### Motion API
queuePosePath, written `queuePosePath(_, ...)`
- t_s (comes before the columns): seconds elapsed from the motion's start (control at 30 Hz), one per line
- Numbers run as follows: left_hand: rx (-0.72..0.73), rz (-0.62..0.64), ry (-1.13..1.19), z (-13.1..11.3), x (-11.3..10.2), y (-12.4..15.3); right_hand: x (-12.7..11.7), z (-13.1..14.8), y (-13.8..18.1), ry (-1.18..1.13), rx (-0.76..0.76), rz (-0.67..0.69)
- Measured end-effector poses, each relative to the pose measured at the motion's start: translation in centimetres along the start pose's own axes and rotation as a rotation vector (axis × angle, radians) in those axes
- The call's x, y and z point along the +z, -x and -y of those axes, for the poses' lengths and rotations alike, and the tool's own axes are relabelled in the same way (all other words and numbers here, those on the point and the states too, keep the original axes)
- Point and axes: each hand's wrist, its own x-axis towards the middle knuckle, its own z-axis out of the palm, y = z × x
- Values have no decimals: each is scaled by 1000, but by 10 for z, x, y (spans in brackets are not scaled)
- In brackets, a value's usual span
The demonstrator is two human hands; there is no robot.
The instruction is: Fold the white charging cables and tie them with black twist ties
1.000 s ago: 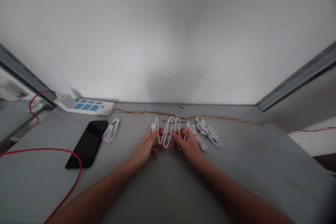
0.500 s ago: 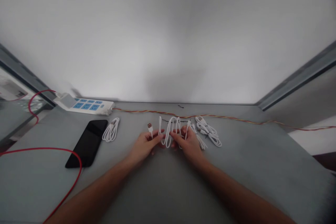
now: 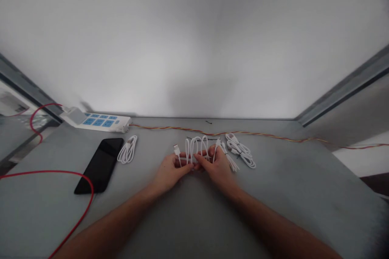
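Note:
A white USB cable [image 3: 197, 139] is held in loose loops between my two hands, above the grey table. My left hand [image 3: 172, 170] is closed on its left side, with the USB plug [image 3: 176, 149] sticking up by the fingers. My right hand [image 3: 217, 166] pinches the loops from the right, and the cable's smaller end [image 3: 218, 142] stands up beside its index finger. The fingertips of both hands nearly meet under the loops. Just beyond my right hand lie bundled white cables [image 3: 241, 150], partly hidden by it.
To the left lie a black phone [image 3: 99, 166] and a coiled white cable [image 3: 127, 149]. Behind them sits a power strip [image 3: 101, 122] with a white adapter [image 3: 75, 115]. A red cable [image 3: 86, 178] curves across the left side; a twisted red-yellow wire [image 3: 267, 134] runs along the back.
My hands have come slightly closer together, and the loops sit more upright and evenly spread. My left fingers now extend behind the loops. The USB plug has turned and shifted slightly right.

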Motion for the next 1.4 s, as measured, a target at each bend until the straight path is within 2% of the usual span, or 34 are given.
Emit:
queuePosePath(0.2, -1, -146, 20, 2, -1, -4, -2, 2, -3, 86, -53, -46)
queuePosePath(0.3, -11, -183, 79, 3, -3, -5, -3, 2, -4, 146, -23, -18)
queuePosePath(0.47, -11, -190, 108, 2, -4, -4, -3, 0, -4, 83, 21, 16)
queuePosePath(0.8, -18, -278, 164, -1, -4, -6, -5, 1, -8, 32, -24, 18)
queuePosePath(1.07, -43, -252, 268, -1, -7, -8, -8, 2, -8, -63, -25, 47)
queuePosePath(1.4, -16, -286, 290, -2, -7, -8, -9, 0, -10, 21, -6, 73)
